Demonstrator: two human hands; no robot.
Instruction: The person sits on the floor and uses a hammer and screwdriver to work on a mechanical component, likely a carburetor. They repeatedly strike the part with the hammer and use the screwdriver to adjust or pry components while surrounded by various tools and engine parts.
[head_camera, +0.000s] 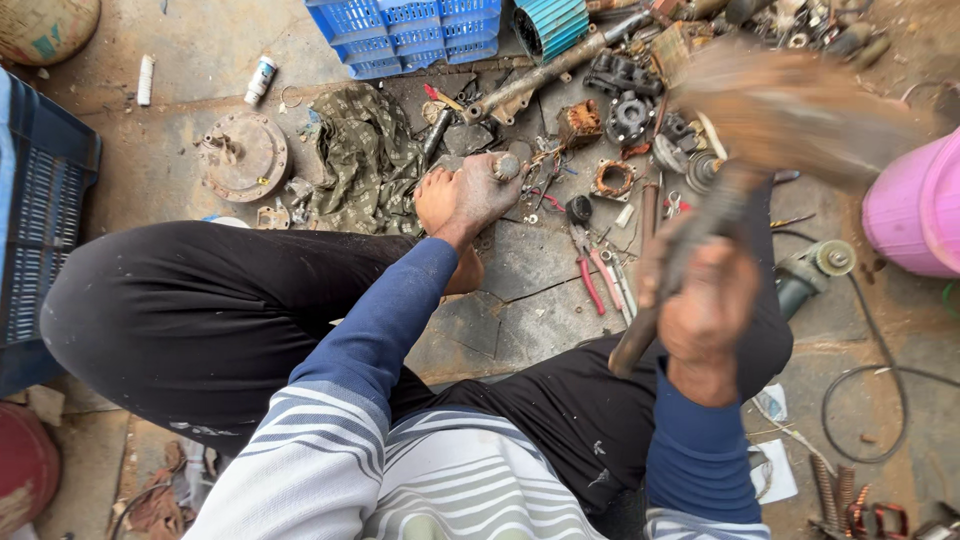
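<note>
From the head camera, the left hand (470, 197) reaches down to the floor, fingers curled tight around a small round metal part (506, 166). It sits by a green cloth (365, 155). The right hand (708, 305) is raised, fingers wrapped shut around a hammer (735, 160) (its head is all blurry). Red pliers (588, 260) lie near.
</note>
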